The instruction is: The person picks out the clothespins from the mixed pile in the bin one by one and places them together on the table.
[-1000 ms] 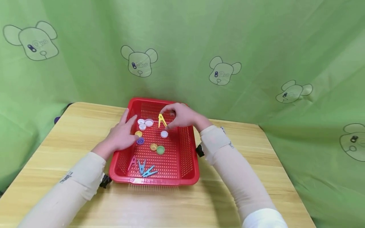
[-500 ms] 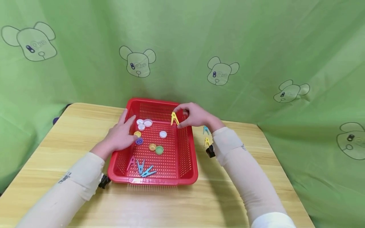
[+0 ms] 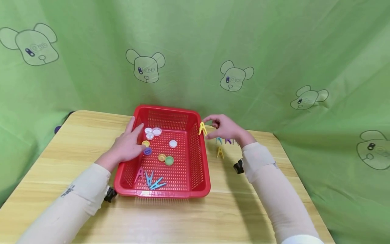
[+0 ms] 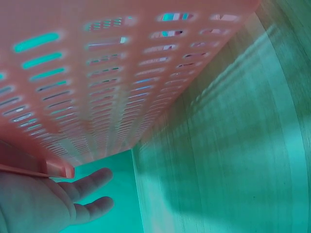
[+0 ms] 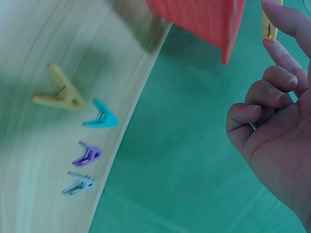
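Observation:
A red plastic basket stands on the table. My left hand lies over its left rim with straight fingers, the thumb reaching inside. My right hand pinches a yellow clothespin between thumb and index finger, above the basket's right rim. Those two fingertips also show in the right wrist view, where the yellow clothespin is cut by the top edge. Inside the basket lie a pink clothespin, two blue clothespins and several round caps, among them a white cap and a green cap.
On the table right of the basket, another yellow clothespin stands near a row with a turquoise clothespin, a purple clothespin and a pale blue clothespin. A green curtain hangs behind the wooden table.
My right hand has carried the yellow clothespin rightward from over the basket's middle to its right rim. Clothespins on the table have come into sight. The left hand stays at the left rim.

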A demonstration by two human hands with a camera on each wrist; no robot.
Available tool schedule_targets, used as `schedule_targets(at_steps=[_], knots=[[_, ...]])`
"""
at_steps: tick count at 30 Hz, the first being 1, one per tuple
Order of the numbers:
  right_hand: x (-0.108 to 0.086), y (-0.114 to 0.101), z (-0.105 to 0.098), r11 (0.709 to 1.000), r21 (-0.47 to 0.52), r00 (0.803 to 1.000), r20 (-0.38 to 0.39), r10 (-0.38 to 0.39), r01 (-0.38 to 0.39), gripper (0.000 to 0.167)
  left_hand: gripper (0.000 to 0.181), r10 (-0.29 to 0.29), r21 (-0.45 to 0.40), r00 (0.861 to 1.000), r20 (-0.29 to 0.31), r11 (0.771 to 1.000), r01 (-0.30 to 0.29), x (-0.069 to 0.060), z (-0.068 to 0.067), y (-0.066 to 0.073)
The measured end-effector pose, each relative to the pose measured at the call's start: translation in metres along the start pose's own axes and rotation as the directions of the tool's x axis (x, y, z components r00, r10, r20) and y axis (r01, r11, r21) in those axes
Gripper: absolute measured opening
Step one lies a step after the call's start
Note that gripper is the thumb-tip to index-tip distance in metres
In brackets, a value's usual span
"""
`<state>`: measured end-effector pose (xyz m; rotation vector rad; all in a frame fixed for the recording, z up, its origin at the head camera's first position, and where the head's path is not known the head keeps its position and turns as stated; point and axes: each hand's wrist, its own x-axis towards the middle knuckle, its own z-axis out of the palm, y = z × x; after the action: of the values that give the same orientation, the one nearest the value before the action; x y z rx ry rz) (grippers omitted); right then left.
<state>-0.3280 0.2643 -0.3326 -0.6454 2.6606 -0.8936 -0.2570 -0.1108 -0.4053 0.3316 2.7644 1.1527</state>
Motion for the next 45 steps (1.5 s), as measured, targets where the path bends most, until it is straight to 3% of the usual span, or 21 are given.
schedule_targets(at_steps=[18,29,45], knots=[[-0.029,0.051,-0.011,0.998,0.019,0.997,-0.046,0.057,-0.056,0.061,0.087,-0.010,-0.016,1.000,-0.006,1.000,0.010,0.000,0.000,-0.002],[-0.044,0.095,0.001,0.992,0.048,0.992,-0.050,0.119,-0.117,0.059,0.087,-0.020,-0.018,1.000,-0.002,1.000,0.020,0.001,0.000,-0.001],[-0.063,0.136,0.011,0.985,0.064,0.983,-0.076,0.166,-0.161,0.063,0.087,-0.008,-0.016,1.000,-0.008,1.000,0.008,0.002,0.001,-0.003]])
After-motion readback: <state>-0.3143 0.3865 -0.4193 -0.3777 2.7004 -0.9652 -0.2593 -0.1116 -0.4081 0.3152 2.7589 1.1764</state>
